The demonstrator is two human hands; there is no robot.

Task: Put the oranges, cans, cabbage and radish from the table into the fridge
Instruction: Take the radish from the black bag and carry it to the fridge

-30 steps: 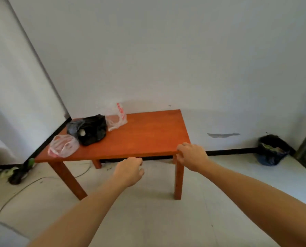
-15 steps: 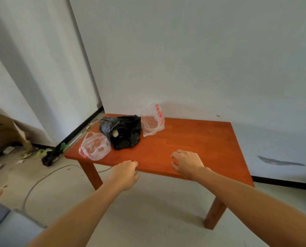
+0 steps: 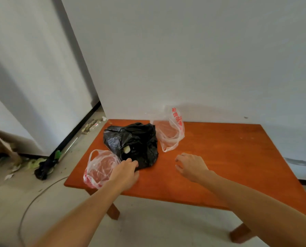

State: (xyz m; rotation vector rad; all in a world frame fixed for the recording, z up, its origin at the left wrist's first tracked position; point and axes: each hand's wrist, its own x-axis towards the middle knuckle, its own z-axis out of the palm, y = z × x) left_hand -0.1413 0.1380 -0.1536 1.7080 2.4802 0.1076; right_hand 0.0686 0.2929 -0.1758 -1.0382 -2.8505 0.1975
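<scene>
On the red-brown wooden table (image 3: 220, 157) lies a crumpled black plastic bag (image 3: 136, 138) with a small white thing (image 3: 126, 149) showing through a hole. In front of it to the left sits a clear plastic bag (image 3: 99, 166), and behind it to the right a clear bag with red print (image 3: 171, 134). What the bags contain is hidden. My left hand (image 3: 126, 172) reaches between the front clear bag and the black bag, fingertips at the black bag's near edge. My right hand (image 3: 191, 166) hovers over bare table right of the black bag, fingers loosely curled and holding nothing.
White walls stand behind and left of the table. On the floor at left lie litter, a dark bag (image 3: 43, 168), cardboard (image 3: 2, 147) and a curved cable (image 3: 32, 202). The table's right half is bare wood.
I have come closer to the table and turned left. Both hands went from the table's near edge forward over the top, the left one reaching the black bag.
</scene>
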